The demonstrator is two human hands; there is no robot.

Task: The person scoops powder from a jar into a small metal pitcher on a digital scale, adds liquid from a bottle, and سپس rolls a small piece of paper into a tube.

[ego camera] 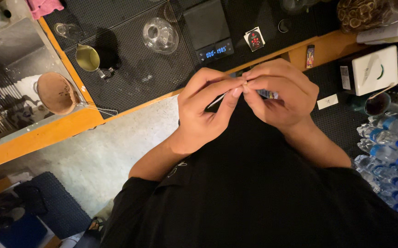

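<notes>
head view, looking down my chest. my left hand (203, 115) and my right hand (277, 98) meet in front of my black shirt (263, 193), fingertips touching. between them runs a thin pale stick (217, 99), slanting down toward the left; the grip of each hand is narrow, thumb and forefinger pinched on the stick's upper end, the left hand's other fingers curled beside it. what the stick is made of i cannot tell.

beyond the hands, the surface (130, 78) is covered with a black dotted mat and edged in orange wood. on it, just above my fingers, stands a dark digital scale (208, 27) with blue lit digits. to its left lies a clear glass vessel (160, 35), and farther left a small metal pitcher (90, 59) holding pale liquid. a brown-dusted round strainer (56, 93) rests over the sink (6, 55) at far left. right of my hands sit a white box (374, 70) and a dark cup (377, 104) with a stick in it. clear water bottles (392, 160) with blue caps are packed together at the right edge.
</notes>
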